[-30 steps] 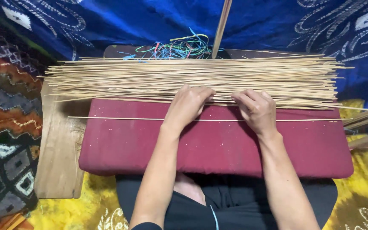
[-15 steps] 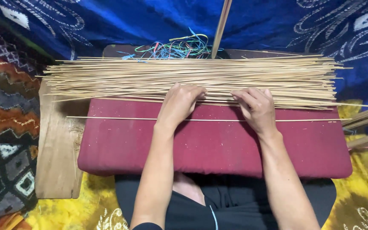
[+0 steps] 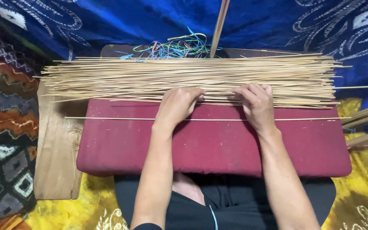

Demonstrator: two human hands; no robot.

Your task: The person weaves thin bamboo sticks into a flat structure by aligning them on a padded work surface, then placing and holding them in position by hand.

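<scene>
Left hand (image 3: 177, 104): palm-down, gripping nothing, fingertips pinning stick pile (image 3: 120, 76) edge.
Right hand (image 3: 257, 101): likewise unclenched on pile.
Single stick (image 3: 107, 118): separated, nearer than pile, on maroon cushion (image 3: 209, 147).

**Red cushion on a wooden board**

A dark red cushion (image 3: 209, 147) sits on a wooden board (image 3: 56, 162), whose bare part shows to the cushion's left. Along the cushion's far edge lies a wide pile of thin pale sticks (image 3: 150, 79), spreading past it on both sides. One single stick (image 3: 107, 118) lies apart, just nearer than the pile, across the cushion's width. Beyond the pile rests a tangle of coloured strings (image 3: 175, 47).
</scene>
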